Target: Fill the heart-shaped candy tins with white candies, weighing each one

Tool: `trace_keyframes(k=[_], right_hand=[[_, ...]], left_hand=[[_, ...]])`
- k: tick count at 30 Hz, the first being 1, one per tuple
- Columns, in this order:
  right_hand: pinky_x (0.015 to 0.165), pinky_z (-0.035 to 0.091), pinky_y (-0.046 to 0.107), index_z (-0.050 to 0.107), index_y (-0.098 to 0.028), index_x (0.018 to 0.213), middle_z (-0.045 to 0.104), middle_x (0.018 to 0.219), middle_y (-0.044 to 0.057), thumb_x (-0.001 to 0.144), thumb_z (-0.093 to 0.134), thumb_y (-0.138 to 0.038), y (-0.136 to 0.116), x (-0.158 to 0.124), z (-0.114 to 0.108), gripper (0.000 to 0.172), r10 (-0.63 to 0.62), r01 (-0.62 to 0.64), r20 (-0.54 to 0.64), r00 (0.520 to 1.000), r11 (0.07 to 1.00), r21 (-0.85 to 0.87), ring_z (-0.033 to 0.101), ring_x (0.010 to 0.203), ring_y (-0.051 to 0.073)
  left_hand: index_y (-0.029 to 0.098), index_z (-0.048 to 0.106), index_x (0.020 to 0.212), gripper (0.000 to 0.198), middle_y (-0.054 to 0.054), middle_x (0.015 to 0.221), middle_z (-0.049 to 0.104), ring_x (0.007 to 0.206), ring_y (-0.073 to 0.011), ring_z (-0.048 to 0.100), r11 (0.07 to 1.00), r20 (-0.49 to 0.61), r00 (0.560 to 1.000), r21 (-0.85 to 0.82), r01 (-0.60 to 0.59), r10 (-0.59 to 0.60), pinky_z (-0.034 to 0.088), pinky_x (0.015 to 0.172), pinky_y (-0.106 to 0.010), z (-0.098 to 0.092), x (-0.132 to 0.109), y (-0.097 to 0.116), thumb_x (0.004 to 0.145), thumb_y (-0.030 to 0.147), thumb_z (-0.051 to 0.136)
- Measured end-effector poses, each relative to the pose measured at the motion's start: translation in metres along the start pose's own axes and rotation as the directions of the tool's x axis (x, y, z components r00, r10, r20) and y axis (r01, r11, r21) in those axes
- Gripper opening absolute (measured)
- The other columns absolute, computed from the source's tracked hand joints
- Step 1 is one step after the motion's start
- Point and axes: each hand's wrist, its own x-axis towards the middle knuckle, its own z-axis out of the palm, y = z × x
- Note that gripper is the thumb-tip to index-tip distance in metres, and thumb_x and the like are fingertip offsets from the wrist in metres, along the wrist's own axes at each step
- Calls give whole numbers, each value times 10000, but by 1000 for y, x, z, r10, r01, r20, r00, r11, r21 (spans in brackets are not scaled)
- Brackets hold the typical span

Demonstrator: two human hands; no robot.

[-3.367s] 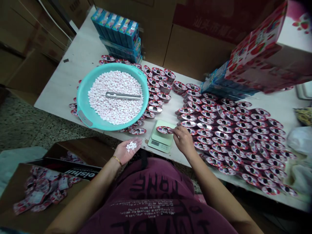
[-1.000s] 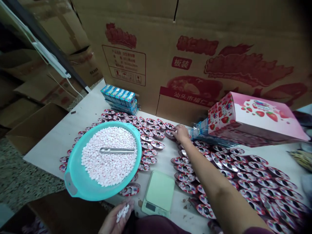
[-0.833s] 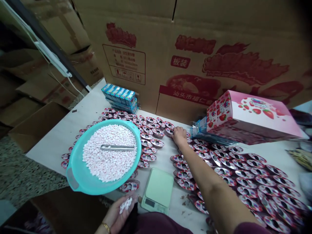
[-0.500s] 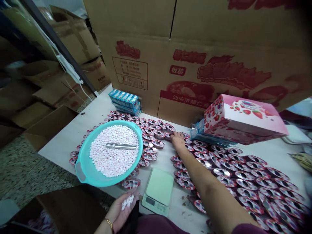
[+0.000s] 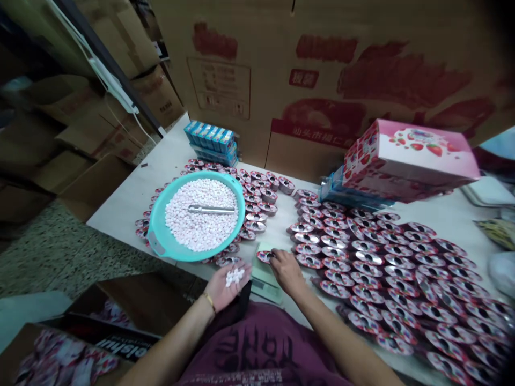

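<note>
My left hand [image 5: 227,284] is cupped palm up near the table's front edge, with a small heap of white candy pieces [image 5: 234,276] in it. My right hand [image 5: 285,269] rests over a small green scale [image 5: 263,283] and pinches a red foil cup [image 5: 265,256] set on the scale's platform. A teal basin [image 5: 161,244] of white and pink candy pieces stands to the left, with a metal scoop [image 5: 211,209] lying on the heap.
Several red foil cups [image 5: 374,260] cover the white table [image 5: 132,193] to the right and ring the basin. Blue packs [image 5: 211,140] and a pink strawberry box [image 5: 410,158] stand before big cardboard cartons. An open carton of wrappers [image 5: 68,359] sits low left.
My right hand has drawn back from the far row of cups to the scale, bringing one foil cup onto it. My left hand has stayed cupped on the candy pieces. The view tilted down.
</note>
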Motion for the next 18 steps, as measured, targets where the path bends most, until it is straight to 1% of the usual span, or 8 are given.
trace_keyframes(k=[2,4,6,8,11,13,15,18], right_hand=[[724,357,320,589,-182,879,524,1055,85,808,441,-196,-12,-8,6,165,59,-58,-18,998,997,43,442,900,197],[781,358,353,567,-172,959,505,1089,103,806,453,-230,-27,-9,3,200,113,-103,-78,991,987,122,424,968,216],[803,368,349,527,-164,1038,501,1082,108,804,460,-265,-50,-6,-4,263,89,-67,-91,992,972,225,420,981,209],[757,398,309,517,-154,1043,530,994,96,806,455,-247,-77,-1,-11,262,-20,23,-16,1000,959,281,447,908,185],[673,410,271,536,-141,953,536,869,69,801,449,-174,-112,8,-12,179,-135,90,151,979,958,271,453,814,169],[669,404,256,530,-147,908,520,852,55,802,442,-155,-127,11,-7,138,-185,120,206,961,949,291,445,809,158],[659,400,242,514,-154,903,507,858,44,806,434,-153,-136,12,-1,126,-226,146,226,948,935,322,441,805,147],[587,391,225,505,-159,896,501,866,32,798,437,-143,-146,12,8,120,-221,136,242,945,936,323,440,773,143]], left_hand=[[28,544,968,256,-175,1005,598,1020,-241,513,1000,29,999,18,13,-14,430,855,-324,3,6,1,761,156,465],[32,548,970,251,-169,1016,594,1017,-234,516,999,49,998,37,37,-39,428,851,-316,3,10,1,758,135,462],[39,548,975,249,-149,979,610,948,-205,556,997,67,995,50,66,-69,450,804,-293,-2,10,0,764,123,447],[56,558,946,227,-109,872,637,814,-154,597,995,53,994,48,92,-95,473,713,-248,-12,8,-1,778,127,423],[85,575,841,187,-54,724,635,664,-101,595,992,-25,992,34,124,-124,475,643,-214,-33,-2,-1,796,141,403],[94,575,785,179,-49,704,631,660,-101,594,991,-78,990,43,124,-120,477,670,-227,-48,-11,1,798,144,403],[92,574,777,179,-61,721,634,689,-117,599,990,-120,986,74,122,-113,478,703,-255,-61,-20,5,798,149,406],[81,573,790,181,-78,739,637,721,-142,603,981,-156,980,126,144,-124,477,737,-296,-72,-28,10,797,160,410]])
